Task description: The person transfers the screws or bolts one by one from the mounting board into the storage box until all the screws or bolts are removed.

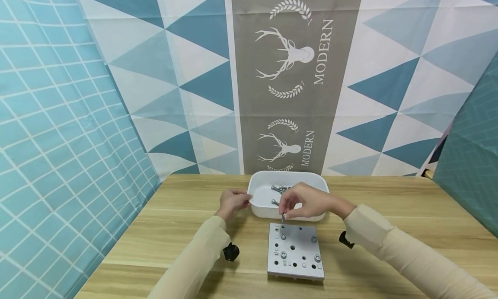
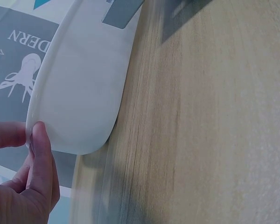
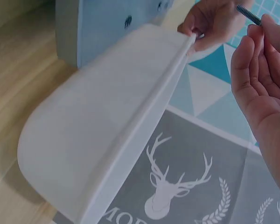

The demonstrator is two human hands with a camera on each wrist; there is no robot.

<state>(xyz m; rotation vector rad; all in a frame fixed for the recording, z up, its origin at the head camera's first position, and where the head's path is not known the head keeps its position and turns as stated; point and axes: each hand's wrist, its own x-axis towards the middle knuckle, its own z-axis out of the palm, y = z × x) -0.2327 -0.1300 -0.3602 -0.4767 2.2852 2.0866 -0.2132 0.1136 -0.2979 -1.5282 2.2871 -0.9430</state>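
My left hand [image 1: 233, 201] pinches the left rim of a white plastic tray [image 1: 265, 211]; in the left wrist view, its thumb and fingers [image 2: 41, 140] close on that rim. Between thumb and fingertips my right hand [image 1: 307, 201] holds a small screw [image 3: 248, 15], its dark threaded shank showing in the right wrist view. The hand hovers over the tray's front edge, just above the far edge of a grey metal plate [image 1: 301, 232]. Several socket-head screws [image 1: 283, 255] stand in the plate, among open holes and small raised blocks.
Inside the tray lie several loose screws [image 1: 277, 189], partly hidden by my right hand. The plate lies flat on a wooden table [image 1: 186, 217], in front of the tray. A patterned cloth [image 1: 202, 74] hangs behind the table. Black wrist-camera mounts [image 1: 231, 252] sit by both wrists.
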